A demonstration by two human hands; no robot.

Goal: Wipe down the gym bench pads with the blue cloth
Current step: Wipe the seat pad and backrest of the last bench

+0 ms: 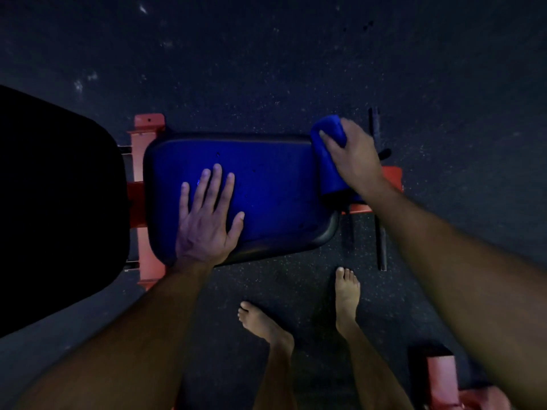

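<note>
Blue cloth, bunched under the right hand, lies over the right end of the seat pad, draping down past that end toward the red frame. The right hand grasps the cloth with fingers curled over its top fold. The left hand lies released, with 5 digits spread flat on the pad's near-left part, steadying it. A 2nd, larger pad sits dark at left, across a gap showing red frame. Lighting is dim, so whether the pad surface is already wet or streaked cannot be judged with confidence. For this step, a good stroke probably keeps the cloth flat and pressed, draws it along the full length in overlapping passes, includes the rounded edges, and shifts the bracing hand clear of the path.
</note>
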